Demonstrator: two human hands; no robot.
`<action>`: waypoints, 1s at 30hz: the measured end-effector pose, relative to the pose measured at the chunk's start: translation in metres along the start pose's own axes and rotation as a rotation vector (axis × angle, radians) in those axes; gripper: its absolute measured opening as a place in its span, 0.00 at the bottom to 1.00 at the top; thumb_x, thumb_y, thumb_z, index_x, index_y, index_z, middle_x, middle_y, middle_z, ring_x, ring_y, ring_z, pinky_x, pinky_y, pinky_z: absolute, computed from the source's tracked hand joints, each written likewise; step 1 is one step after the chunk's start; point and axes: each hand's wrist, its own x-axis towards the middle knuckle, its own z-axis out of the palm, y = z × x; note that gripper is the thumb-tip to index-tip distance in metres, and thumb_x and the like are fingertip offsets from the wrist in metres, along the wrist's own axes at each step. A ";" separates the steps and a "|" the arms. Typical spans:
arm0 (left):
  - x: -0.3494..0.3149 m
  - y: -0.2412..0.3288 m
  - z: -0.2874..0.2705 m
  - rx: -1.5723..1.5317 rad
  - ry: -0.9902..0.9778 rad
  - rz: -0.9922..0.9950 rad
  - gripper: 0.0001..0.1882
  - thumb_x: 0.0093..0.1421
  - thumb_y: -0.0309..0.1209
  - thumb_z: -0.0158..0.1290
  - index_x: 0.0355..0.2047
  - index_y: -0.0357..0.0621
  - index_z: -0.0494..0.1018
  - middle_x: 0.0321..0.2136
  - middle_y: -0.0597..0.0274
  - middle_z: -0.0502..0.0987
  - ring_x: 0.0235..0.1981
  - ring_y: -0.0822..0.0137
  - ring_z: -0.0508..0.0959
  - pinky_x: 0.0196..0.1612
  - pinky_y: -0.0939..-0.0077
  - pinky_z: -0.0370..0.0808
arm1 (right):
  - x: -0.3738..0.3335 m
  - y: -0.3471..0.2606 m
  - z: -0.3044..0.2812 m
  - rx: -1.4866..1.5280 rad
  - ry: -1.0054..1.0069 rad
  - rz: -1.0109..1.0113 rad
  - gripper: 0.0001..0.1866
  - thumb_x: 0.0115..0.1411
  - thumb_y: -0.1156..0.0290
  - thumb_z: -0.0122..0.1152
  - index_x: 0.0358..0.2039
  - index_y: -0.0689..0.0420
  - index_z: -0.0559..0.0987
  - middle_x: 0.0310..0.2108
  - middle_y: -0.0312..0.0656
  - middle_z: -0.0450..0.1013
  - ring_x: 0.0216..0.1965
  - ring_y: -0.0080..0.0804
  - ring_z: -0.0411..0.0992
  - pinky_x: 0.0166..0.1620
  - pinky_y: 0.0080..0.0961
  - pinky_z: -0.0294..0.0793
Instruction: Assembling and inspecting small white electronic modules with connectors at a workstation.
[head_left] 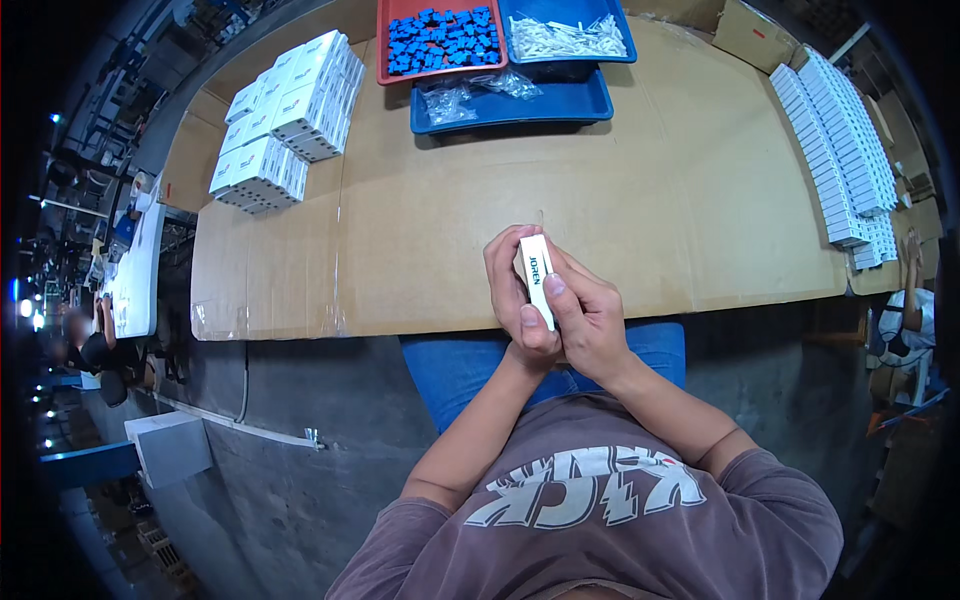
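A small white box [537,268] with dark lettering on its face is held between my two hands, just above the near edge of the table. My left hand [508,280] wraps its left side, thumb near the lower end. Fingers of my right hand [592,318] close round the right side, and its thumb presses on the box's front. The palms hide the back of the box and part of its sides. A thin pale strip [541,216] sticks up beyond the fingertips; what it is, I cannot make out.
Brown cardboard [430,210] covers the table. Stacked white boxes [285,115] stand at the far left, and long rows of small white boxes [835,150] at the right. At the back are a red tray [440,77] of blue parts, a blue tray [632,45] of white pieces and another blue tray [585,100] with clear bags.
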 end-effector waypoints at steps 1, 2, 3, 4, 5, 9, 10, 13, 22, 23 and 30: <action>-0.001 0.003 0.000 -0.010 0.014 -0.024 0.46 0.64 0.64 0.35 0.61 0.29 0.63 0.56 0.47 0.67 0.58 0.55 0.71 0.63 0.58 0.68 | -0.001 0.000 0.001 -0.003 -0.004 0.003 0.26 0.75 0.67 0.54 0.65 0.73 0.69 0.64 0.60 0.70 0.60 0.38 0.74 0.58 0.29 0.75; -0.002 0.005 0.000 -0.020 0.028 -0.049 0.48 0.64 0.66 0.34 0.61 0.29 0.63 0.56 0.47 0.67 0.58 0.55 0.71 0.62 0.58 0.68 | -0.003 0.000 0.001 -0.002 -0.004 0.006 0.26 0.75 0.67 0.54 0.65 0.73 0.69 0.64 0.60 0.70 0.60 0.38 0.74 0.58 0.29 0.75; -0.003 0.005 0.000 -0.019 0.029 -0.050 0.48 0.64 0.66 0.34 0.61 0.29 0.63 0.56 0.47 0.67 0.58 0.55 0.71 0.62 0.58 0.68 | -0.004 0.001 0.000 -0.019 -0.020 -0.003 0.25 0.75 0.67 0.53 0.65 0.73 0.70 0.64 0.61 0.70 0.60 0.38 0.75 0.58 0.29 0.75; -0.004 0.006 -0.001 -0.010 0.041 -0.049 0.49 0.63 0.68 0.33 0.61 0.30 0.64 0.55 0.48 0.67 0.57 0.55 0.72 0.62 0.58 0.69 | -0.004 0.001 0.000 -0.036 -0.036 -0.013 0.25 0.75 0.67 0.53 0.65 0.73 0.70 0.64 0.61 0.70 0.59 0.39 0.75 0.58 0.30 0.76; -0.006 0.006 -0.001 -0.001 0.052 -0.049 0.50 0.63 0.70 0.32 0.60 0.30 0.64 0.55 0.48 0.68 0.56 0.56 0.72 0.62 0.58 0.69 | -0.005 0.001 0.000 -0.036 -0.036 -0.012 0.25 0.75 0.67 0.53 0.65 0.73 0.70 0.64 0.61 0.70 0.59 0.39 0.75 0.58 0.30 0.76; -0.009 -0.002 -0.001 -0.037 0.075 0.014 0.45 0.64 0.62 0.35 0.59 0.26 0.66 0.54 0.42 0.68 0.53 0.53 0.73 0.56 0.58 0.72 | -0.007 0.002 0.003 -0.057 -0.027 -0.016 0.25 0.76 0.66 0.51 0.64 0.72 0.71 0.64 0.63 0.70 0.59 0.42 0.76 0.57 0.31 0.76; -0.010 -0.002 -0.002 -0.046 0.068 -0.003 0.46 0.64 0.62 0.35 0.59 0.26 0.66 0.54 0.42 0.68 0.54 0.53 0.73 0.57 0.58 0.72 | -0.008 0.002 0.003 -0.053 -0.032 -0.002 0.25 0.76 0.65 0.51 0.63 0.72 0.72 0.64 0.63 0.69 0.59 0.44 0.76 0.57 0.31 0.76; -0.015 -0.002 -0.002 -0.045 0.057 -0.043 0.46 0.63 0.63 0.35 0.60 0.28 0.65 0.55 0.44 0.67 0.55 0.53 0.72 0.58 0.57 0.71 | -0.012 0.005 0.002 -0.085 -0.033 0.005 0.25 0.76 0.65 0.51 0.64 0.72 0.71 0.65 0.64 0.68 0.60 0.47 0.76 0.58 0.32 0.76; -0.020 -0.003 0.002 -0.079 0.066 -0.107 0.51 0.63 0.71 0.34 0.62 0.30 0.63 0.56 0.46 0.66 0.59 0.53 0.70 0.63 0.56 0.67 | -0.012 0.007 -0.003 -0.091 -0.051 -0.008 0.25 0.75 0.65 0.52 0.64 0.72 0.71 0.65 0.65 0.68 0.62 0.49 0.74 0.62 0.33 0.73; -0.019 -0.005 0.003 -0.081 0.058 -0.075 0.53 0.63 0.72 0.33 0.63 0.29 0.62 0.57 0.45 0.65 0.60 0.53 0.69 0.64 0.56 0.67 | -0.010 0.006 -0.004 -0.089 -0.050 -0.008 0.25 0.75 0.65 0.52 0.64 0.72 0.71 0.65 0.65 0.68 0.62 0.49 0.74 0.62 0.33 0.73; 0.010 -0.003 0.000 -0.083 -0.184 -0.096 0.62 0.63 0.76 0.36 0.76 0.32 0.40 0.66 0.41 0.59 0.69 0.47 0.62 0.70 0.52 0.61 | 0.012 0.010 -0.042 0.014 -0.244 0.173 0.31 0.71 0.63 0.57 0.70 0.62 0.67 0.71 0.54 0.56 0.64 0.45 0.65 0.67 0.35 0.65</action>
